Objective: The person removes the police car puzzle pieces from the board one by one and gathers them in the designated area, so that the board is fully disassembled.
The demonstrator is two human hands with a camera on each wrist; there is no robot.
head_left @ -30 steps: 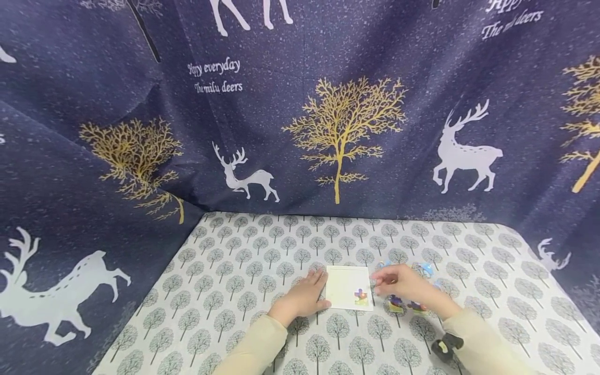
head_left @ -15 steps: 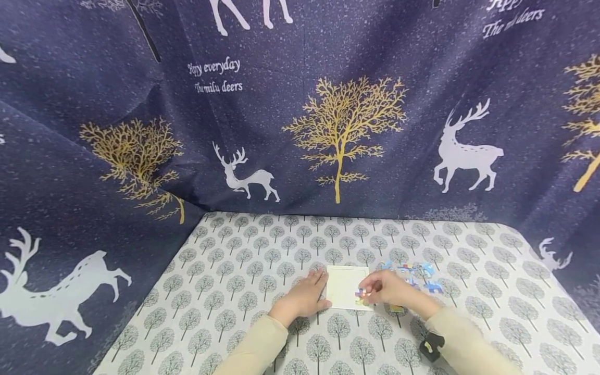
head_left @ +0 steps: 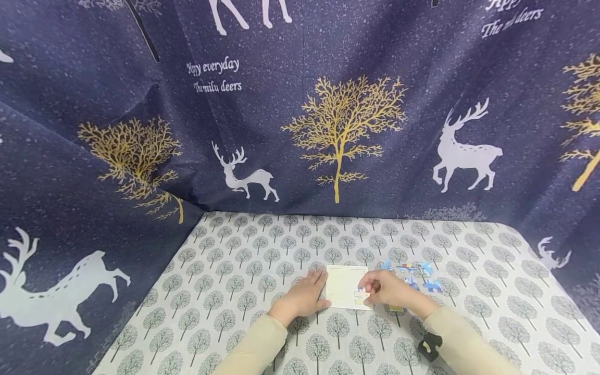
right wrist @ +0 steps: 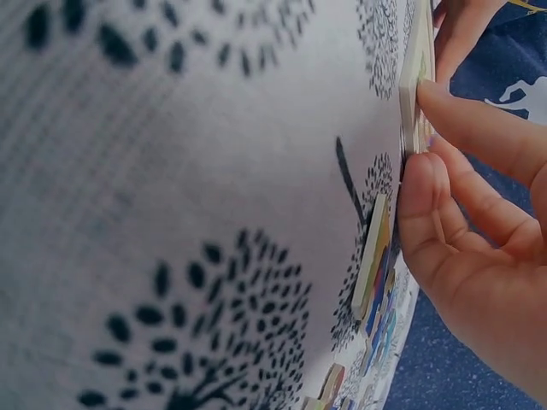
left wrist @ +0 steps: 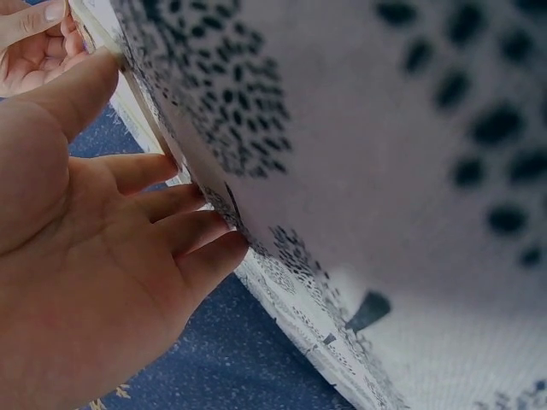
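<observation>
A shallow cream puzzle tray (head_left: pixel 341 284) lies on the table, a jigsaw piece (head_left: pixel 360 296) in its lower right corner. My left hand (head_left: pixel 305 295) rests beside the tray's left edge, fingers extended; in the left wrist view, the thumb and fingertips of the left hand (left wrist: pixel 128 222) touch the tray's side. At the opposite side, my right hand (head_left: pixel 388 289) pinches the corner piece with thumb and curled fingers. The right wrist view has the right hand (right wrist: pixel 479 188) close against the edge of the tray (right wrist: pixel 413 85); the piece is mostly hidden there.
Several loose jigsaw pieces lie right of the tray, among them a blue one (head_left: pixel 432 286) and a yellow-edged one (head_left: pixel 396 309) below my right hand. A tree-print cloth (head_left: pixel 262 333) covers the table. A dark blue deer-print curtain (head_left: pixel 300 130) hangs behind.
My right hand has moved left from beside the tray onto the corner piece, uncovering more loose pieces. The left hand and tray have stayed in place.
</observation>
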